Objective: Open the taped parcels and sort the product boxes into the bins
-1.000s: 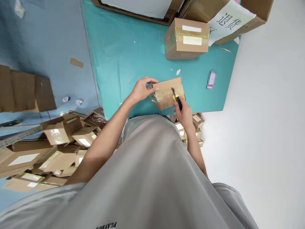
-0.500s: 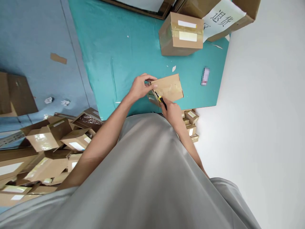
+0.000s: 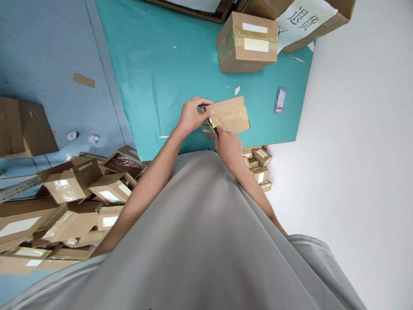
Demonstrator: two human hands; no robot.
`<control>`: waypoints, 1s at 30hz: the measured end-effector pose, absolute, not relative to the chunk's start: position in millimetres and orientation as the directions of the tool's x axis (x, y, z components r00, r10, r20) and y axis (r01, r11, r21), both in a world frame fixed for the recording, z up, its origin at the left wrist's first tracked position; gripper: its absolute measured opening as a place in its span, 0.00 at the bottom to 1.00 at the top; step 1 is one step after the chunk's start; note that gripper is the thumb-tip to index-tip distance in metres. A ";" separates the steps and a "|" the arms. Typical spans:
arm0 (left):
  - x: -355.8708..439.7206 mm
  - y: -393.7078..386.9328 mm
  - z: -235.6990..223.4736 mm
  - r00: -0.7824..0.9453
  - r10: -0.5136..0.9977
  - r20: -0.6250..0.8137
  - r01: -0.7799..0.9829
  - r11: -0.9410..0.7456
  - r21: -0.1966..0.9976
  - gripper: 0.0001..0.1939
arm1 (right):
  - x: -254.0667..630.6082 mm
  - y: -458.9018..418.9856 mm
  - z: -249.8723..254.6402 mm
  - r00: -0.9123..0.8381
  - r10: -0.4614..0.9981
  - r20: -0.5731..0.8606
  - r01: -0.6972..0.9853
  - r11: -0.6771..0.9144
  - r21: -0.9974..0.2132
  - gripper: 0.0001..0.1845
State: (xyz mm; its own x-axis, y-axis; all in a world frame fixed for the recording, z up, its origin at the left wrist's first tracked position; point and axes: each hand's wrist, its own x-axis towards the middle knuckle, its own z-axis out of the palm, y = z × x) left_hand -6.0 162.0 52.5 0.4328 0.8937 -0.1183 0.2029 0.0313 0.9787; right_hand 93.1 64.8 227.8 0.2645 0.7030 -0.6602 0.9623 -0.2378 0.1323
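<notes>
A small cardboard box (image 3: 230, 115) with clear tape on it lies on the teal table (image 3: 138, 94) close to my body. My left hand (image 3: 192, 115) grips the box's left end, thumb on top and fingers over the far edge. In my right hand (image 3: 229, 147) is a black and yellow utility knife (image 3: 215, 128), its tip at the taped left edge of the box, just below my left thumb. My fingers cover most of the knife's handle.
A larger taped box (image 3: 248, 43) stands farther back, beside a paper sign (image 3: 301, 19) on another carton. A blurred pinkish item (image 3: 280, 100) lies to the right. Several opened cartons (image 3: 74, 219) pile up at lower left; a white wall (image 3: 361, 129) bounds the right.
My right hand has brought the utility knife from over the right part of the box leftward to its left edge. The left hand keeps its hold on the box.
</notes>
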 end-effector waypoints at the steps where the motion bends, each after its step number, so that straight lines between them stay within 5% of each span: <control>1: -6.1 163.0 52.5 0.423 0.899 -0.112 0.207 0.024 0.978 0.20 | 91.9 66.5 227.7 0.259 0.706 -0.659 0.963 -0.238 0.124 0.27; 12: -3.2 144.8 48.9 0.399 0.910 -0.111 0.244 0.011 0.970 0.19 | 103.6 44.2 234.6 0.271 0.597 -0.755 0.958 -0.244 0.151 0.24; 19: -7.3 148.4 52.1 0.369 0.921 -0.127 0.291 0.015 0.957 0.24 | 130.1 32.0 245.1 0.142 0.672 -0.726 0.971 -0.239 -0.031 0.24; 25: 1.4 137.2 74.1 0.303 0.941 -0.148 0.385 0.021 0.923 0.27 | 216.8 29.1 221.2 0.351 0.856 -0.381 0.876 -0.444 -0.191 0.29; 30: 26.4 119.4 93.7 0.260 0.962 -0.086 0.541 -0.072 0.838 0.25 | 263.1 35.8 180.1 0.358 0.808 -0.469 0.798 -0.525 -0.295 0.29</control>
